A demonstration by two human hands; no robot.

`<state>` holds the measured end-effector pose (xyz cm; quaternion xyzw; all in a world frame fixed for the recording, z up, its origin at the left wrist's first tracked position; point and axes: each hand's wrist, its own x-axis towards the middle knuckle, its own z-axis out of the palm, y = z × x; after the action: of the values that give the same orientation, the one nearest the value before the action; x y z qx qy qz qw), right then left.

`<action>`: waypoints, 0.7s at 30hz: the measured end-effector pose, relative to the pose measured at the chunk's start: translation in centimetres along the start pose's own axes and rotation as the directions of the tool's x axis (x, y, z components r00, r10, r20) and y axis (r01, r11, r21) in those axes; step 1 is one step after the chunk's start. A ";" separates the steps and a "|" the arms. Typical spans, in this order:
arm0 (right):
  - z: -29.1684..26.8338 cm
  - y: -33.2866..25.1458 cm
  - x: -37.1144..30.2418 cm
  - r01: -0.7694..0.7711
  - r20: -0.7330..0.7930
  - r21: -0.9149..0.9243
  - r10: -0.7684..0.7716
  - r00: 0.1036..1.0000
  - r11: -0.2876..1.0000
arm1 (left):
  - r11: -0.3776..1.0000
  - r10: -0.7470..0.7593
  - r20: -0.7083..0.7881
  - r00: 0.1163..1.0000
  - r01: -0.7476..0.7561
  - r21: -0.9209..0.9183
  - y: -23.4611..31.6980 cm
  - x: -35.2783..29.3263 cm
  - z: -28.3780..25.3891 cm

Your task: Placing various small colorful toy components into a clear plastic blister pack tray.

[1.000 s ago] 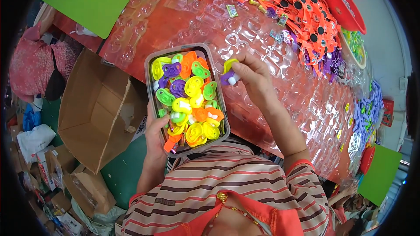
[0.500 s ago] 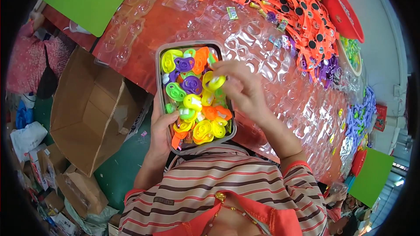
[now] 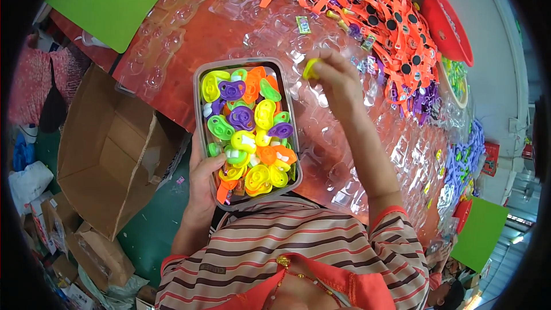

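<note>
My left hand (image 3: 206, 175) is closed on the left side of a clear plastic tub (image 3: 295, 138), thumb over its rim. Pacifiers (image 3: 241, 117) in yellow, green, purple and orange fill the tub. To the right of the tub and above the table, my right hand (image 3: 336, 77) pinches a yellow pacifier (image 3: 311, 69) between its fingertips. Beneath that hand, clear plastic blister shells (image 3: 338, 138) cover much of the red tabletop (image 3: 212, 40).
A heap of orange straps (image 3: 402, 34) lies at the far right, beside a red basin (image 3: 447, 23). Lavender pieces (image 3: 462, 158) are piled nearer on the right. An open cardboard box (image 3: 109, 149) stands left of the table. Another person's pink-clothed body (image 3: 37, 83) shows at the left edge.
My right hand has lifted the yellow pacifier out of the tub and carried it up and right. The tub has shifted slightly left in view.
</note>
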<state>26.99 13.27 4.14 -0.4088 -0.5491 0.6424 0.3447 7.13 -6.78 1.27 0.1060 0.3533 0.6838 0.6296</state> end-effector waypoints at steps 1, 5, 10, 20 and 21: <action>-1.2 0.1 1.4 0.018 -0.039 -0.154 -0.024 0.999 0.988 | 1.000 0.002 0.001 1.000 -0.002 -0.007 0.1 0.1 0.0; -5.0 2.0 5.3 -0.015 -0.055 -0.251 0.001 0.998 0.968 | 1.000 -0.013 -0.060 0.998 0.014 0.016 0.4 -0.1 -0.9; -3.8 0.8 4.9 0.007 0.019 -0.295 -0.002 1.000 0.956 | 0.999 0.037 -0.114 0.993 -0.036 0.016 1.0 0.0 -1.3; 1.6 -0.7 -1.9 0.158 0.399 -0.385 0.009 0.917 0.909 | 1.000 0.017 -0.114 0.993 -0.015 0.013 1.6 -1.6 -3.4; 1.2 -0.5 -1.9 0.160 0.398 -0.385 0.007 0.917 0.909 | 0.999 0.034 -0.130 0.991 -0.032 0.016 1.9 -2.1 -4.1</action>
<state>26.74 11.10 4.96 -0.3133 -0.7448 0.5670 0.1601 3.62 -10.13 0.08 0.0712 0.3967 0.6969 0.5931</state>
